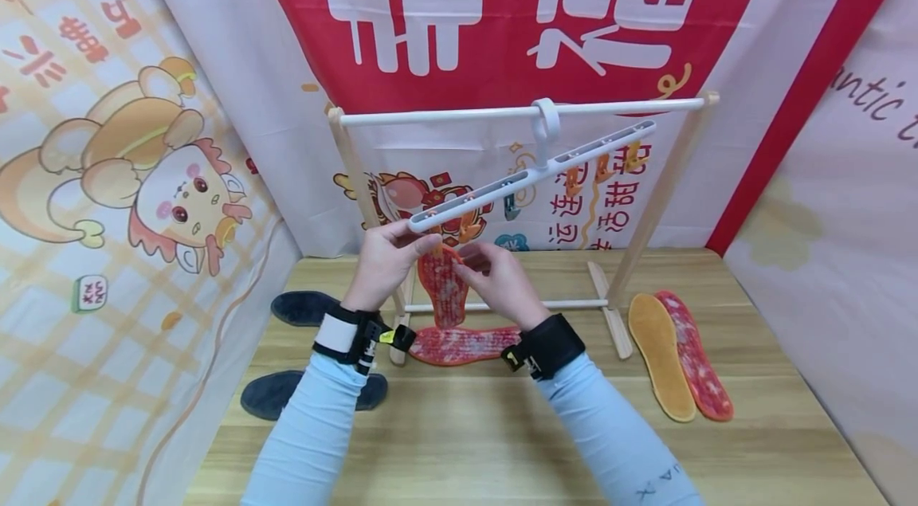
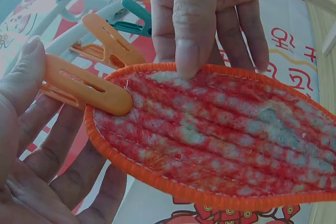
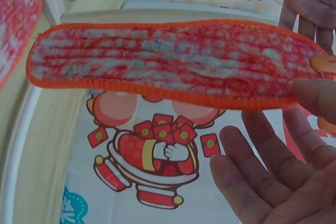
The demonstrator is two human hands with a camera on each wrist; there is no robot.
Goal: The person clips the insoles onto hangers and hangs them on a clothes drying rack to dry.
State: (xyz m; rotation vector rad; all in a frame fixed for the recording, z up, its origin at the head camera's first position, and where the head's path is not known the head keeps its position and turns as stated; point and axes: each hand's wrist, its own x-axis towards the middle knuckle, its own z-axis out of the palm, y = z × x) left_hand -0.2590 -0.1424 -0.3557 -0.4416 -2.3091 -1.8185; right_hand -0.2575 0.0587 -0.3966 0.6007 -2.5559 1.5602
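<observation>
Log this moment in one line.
left hand: pinches orange plastic clothespin | right hand: pinches red-and-white, orange-edged fabric insole | clothespin tip: overlaps insole end

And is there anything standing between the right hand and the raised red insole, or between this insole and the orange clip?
Nothing visible does. The right hand pinches the red insole directly at its edge; the left hand pinches the orange clip, whose tip already overlaps the insole's end.
</observation>
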